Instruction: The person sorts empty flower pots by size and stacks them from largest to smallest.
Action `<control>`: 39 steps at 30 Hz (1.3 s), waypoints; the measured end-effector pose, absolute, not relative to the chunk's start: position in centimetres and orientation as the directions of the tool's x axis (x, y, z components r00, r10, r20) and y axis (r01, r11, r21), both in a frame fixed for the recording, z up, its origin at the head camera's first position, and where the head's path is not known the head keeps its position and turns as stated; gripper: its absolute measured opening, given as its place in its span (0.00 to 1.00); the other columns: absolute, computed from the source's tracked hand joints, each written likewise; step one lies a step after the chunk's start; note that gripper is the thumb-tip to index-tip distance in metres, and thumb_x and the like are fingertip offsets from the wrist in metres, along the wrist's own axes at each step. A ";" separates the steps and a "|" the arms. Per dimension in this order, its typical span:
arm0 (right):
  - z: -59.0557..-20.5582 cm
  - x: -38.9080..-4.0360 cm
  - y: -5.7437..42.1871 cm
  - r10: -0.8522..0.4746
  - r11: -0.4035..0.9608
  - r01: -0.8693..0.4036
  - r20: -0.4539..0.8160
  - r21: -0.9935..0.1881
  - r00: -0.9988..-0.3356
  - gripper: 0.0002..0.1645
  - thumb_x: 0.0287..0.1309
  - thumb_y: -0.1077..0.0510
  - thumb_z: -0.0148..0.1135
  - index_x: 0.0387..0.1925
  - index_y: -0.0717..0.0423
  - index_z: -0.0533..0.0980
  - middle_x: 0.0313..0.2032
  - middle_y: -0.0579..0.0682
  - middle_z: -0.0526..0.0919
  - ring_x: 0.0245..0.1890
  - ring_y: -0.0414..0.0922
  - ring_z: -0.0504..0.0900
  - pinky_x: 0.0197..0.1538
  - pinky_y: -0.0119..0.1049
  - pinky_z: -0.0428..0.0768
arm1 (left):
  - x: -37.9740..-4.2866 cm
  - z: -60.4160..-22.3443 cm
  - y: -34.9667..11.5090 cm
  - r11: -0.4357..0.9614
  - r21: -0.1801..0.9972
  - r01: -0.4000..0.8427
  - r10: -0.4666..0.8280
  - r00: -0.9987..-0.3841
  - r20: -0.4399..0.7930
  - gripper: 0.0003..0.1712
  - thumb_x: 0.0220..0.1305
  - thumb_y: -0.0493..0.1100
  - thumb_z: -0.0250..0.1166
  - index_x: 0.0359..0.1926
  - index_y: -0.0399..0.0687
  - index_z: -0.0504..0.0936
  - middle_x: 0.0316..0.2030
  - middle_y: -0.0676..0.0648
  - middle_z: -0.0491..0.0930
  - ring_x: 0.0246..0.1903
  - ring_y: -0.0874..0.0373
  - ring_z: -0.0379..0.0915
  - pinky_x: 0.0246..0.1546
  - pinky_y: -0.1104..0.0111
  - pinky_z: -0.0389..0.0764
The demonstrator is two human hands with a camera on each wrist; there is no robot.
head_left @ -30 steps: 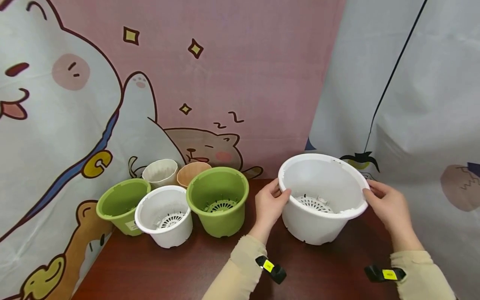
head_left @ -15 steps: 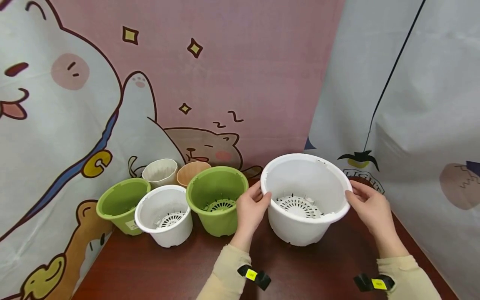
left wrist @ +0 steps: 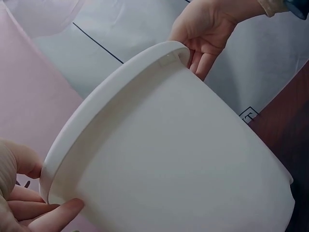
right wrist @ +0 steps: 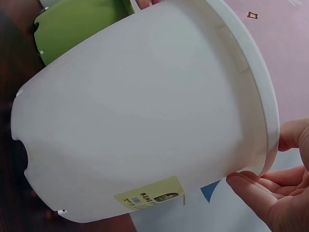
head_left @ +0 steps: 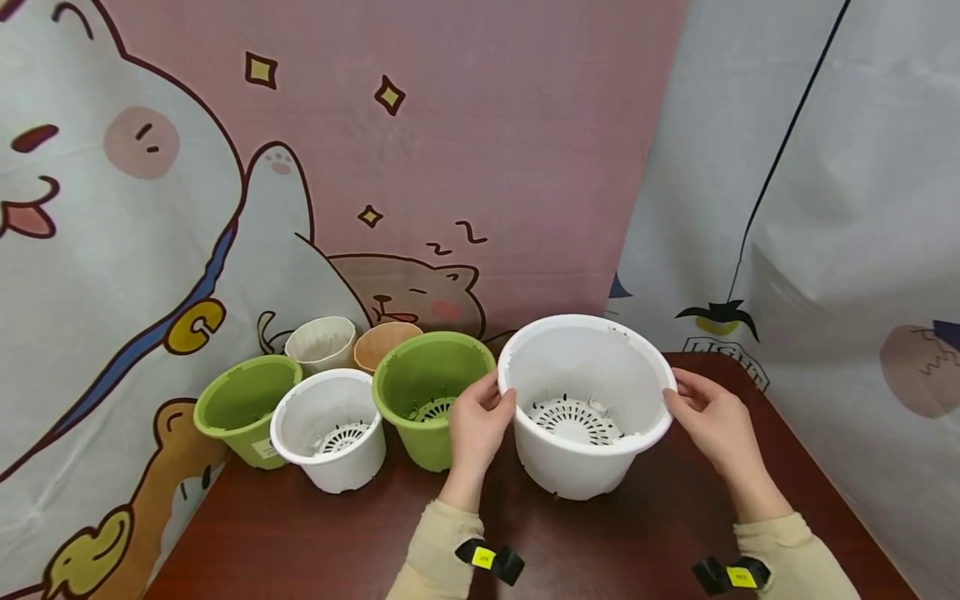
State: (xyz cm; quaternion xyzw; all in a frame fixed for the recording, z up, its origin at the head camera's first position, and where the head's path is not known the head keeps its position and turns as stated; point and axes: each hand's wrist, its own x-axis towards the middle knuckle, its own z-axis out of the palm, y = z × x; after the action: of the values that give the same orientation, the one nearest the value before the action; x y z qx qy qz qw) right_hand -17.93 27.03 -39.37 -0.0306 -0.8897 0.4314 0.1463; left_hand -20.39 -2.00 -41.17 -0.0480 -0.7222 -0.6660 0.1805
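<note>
A large white plastic flower pot (head_left: 577,471), slotted at the bottom, is held by its rim between both hands. My left hand (head_left: 477,429) pinches the rim's left side, thumb on top; in the left wrist view its fingers (left wrist: 58,215) lie under the lip. On the opposite side my right hand (head_left: 716,425) grips the rim the same way. A label (right wrist: 152,195) shows on the pot's wall in the right wrist view. Immediately left of the pot stands a green pot (head_left: 420,442), partly hidden by my left hand. Whether the white pot touches the table cannot be told.
Left along the dark red table (head_left: 315,542) stand a smaller white pot (head_left: 341,471) and another green pot (head_left: 243,442). Behind them are a cream pot (head_left: 322,350) and a peach pot (head_left: 386,343). A printed cloth (head_left: 480,150) hangs at the back.
Both hands have moved left with the large white pot, bringing it next to the green pot. My left hand now overlaps that green pot in the head view. The other pots stayed put.
</note>
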 end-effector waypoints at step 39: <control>-40.3 -18.3 25.6 0.140 0.586 -0.074 0.191 -0.807 -0.972 0.33 0.68 0.50 0.60 0.64 0.69 0.70 0.53 0.69 0.78 0.52 0.64 0.80 0.46 0.44 0.83 | -20.1 -41.4 -3.7 0.111 0.967 0.228 -0.205 -0.947 0.247 0.19 0.60 0.34 0.67 0.53 0.33 0.83 0.43 0.35 0.85 0.40 0.46 0.85 0.32 0.67 0.84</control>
State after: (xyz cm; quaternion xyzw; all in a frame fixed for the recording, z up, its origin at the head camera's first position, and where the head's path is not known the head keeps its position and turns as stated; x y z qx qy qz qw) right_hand -18.30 25.57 -40.28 -0.0186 -0.8827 0.4545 0.1178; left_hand -20.13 -3.65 -41.41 -0.0077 -0.7275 -0.6666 0.1624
